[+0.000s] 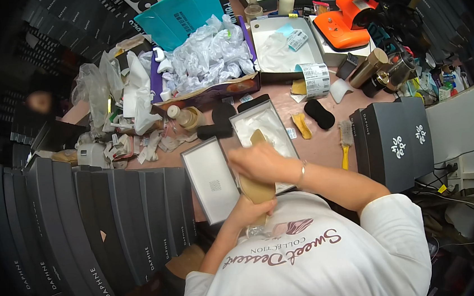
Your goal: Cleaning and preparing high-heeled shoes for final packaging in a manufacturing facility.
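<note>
- Left hand is clamping a tan sole-like piece.
- Right hand is overlapping it, fingers' grip hidden.
- Open shoebox is holding tissue.
- Purple box is holding crumpled wads.

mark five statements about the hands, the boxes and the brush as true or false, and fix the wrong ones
1. The left grip holds the tan sole-shaped item. True.
2. The yellow-handled brush lies to the left of the open box. False: the brush lies to its right.
3. The pale lid lies to the left of the open box. True.
4. The purple-edged box is filled with bottles. False: it holds crumpled whitish wrapping.
5. A bracelet is on the right wrist. True.
</note>
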A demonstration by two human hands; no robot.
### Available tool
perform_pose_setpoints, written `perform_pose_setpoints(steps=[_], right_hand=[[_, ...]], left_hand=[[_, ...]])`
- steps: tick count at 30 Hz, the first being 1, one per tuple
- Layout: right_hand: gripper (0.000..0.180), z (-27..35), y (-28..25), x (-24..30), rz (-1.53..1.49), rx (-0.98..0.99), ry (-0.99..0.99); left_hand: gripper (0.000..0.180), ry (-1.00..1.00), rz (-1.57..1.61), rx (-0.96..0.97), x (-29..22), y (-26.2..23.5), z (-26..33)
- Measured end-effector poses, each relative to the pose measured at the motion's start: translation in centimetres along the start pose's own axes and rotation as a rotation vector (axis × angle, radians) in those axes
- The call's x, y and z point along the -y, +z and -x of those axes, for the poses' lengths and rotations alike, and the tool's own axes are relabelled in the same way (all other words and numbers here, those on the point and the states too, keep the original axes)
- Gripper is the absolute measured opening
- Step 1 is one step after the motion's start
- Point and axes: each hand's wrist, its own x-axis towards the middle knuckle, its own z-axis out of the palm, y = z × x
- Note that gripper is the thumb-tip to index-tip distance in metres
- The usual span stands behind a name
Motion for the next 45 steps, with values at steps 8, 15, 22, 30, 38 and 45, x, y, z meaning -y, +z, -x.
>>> perform_pose_setpoints(steps=[8,15,22,30,38,45], right_hand=[[0.023,5.0,-0.6,0.9,0.083,-0.022,-0.008],[0.018,9.1,-0.4,2.6,-0.019,-0.085,-0.192],[0.015,4.5,-0.6,0.3,-0.038,-0.107,-0.023],[0.017,4.2,0.5,2.9,0.02,-0.005,-0.198],[0.019,2.3,2.1,2.1,0.05,-0.047,-0.165],[0.02,0.9,-0.2,2.9,-0.029,0.09,-0.097]], left_hand=[[0.022,-0.001,0.087,-0.033,0.3,-0.2,0.0],[0.034,0.161,0.06,-0.063,0.7,-0.6,-0.1],[0.035,0.263,-0.01,-0.194,1.5,0.5,-0.2],[0.025,0.307,-0.194,-0.131,2.1,-0.6,-0.2],[0.016,0.526,-0.476,-0.115,2.2,-1.2,-0.8],[0.017,0.064,-0.087,-0.075,1.0,-1.5,-0.8]])
